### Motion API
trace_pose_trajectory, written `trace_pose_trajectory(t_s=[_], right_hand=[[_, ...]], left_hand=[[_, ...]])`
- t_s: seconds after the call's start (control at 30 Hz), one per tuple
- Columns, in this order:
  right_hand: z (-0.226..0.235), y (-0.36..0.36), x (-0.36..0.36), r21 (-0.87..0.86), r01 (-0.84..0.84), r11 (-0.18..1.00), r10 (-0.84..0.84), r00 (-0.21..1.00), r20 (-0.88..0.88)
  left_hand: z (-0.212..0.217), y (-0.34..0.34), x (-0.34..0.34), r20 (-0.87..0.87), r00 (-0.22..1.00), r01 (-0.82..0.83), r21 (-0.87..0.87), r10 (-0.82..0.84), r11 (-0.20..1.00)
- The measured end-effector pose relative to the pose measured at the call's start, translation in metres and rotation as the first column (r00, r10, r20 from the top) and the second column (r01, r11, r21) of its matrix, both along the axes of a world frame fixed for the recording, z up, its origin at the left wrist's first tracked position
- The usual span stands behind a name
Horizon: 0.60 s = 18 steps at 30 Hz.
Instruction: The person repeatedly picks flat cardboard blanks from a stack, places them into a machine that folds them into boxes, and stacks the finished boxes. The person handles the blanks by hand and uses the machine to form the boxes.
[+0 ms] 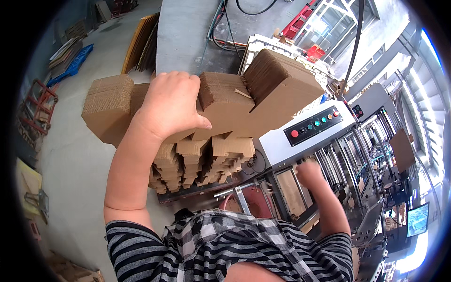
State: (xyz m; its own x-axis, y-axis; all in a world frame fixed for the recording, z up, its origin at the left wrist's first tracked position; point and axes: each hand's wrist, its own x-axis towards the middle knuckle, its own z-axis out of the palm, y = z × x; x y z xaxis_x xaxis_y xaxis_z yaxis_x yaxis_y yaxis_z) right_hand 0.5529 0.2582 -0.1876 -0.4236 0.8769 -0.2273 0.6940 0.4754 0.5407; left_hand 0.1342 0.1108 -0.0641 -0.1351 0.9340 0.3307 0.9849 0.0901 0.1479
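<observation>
So the left hand (pixel 171 105) is clamped over the top edge of a thick bundle of flat cardboard blanks (pixel 221 101), fingers curled over the far side and thumb pressed on the near face, holding the bundle up just left of and above the grey control panel (pixel 314 126) with its row of coloured buttons. A stack of more cardboard blanks (pixel 202 162) sits right under the bundle, left of the panel. The right hand (pixel 308 173) is down just below the panel against the machine frame (pixel 343 155), looks closed-ish, but I can't tell if it's gripping anything.
</observation>
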Motion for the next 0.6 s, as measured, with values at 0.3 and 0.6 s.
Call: trace_pose_trajectory(t_s=[0.3,0.6], right_hand=[[0.211,-0.089,-0.197,0.62,-0.726,0.299,0.954,0.215,-0.208],[0.203,-0.059,-0.266,0.283,-0.834,0.473,0.802,0.541,0.252]], left_hand=[[-0.008,0.0,-0.006,-0.008,1.0,0.019,0.057,-0.019,0.998],[-0.009,0.003,-0.007,-0.009,0.999,0.036,0.097,-0.035,0.995]])
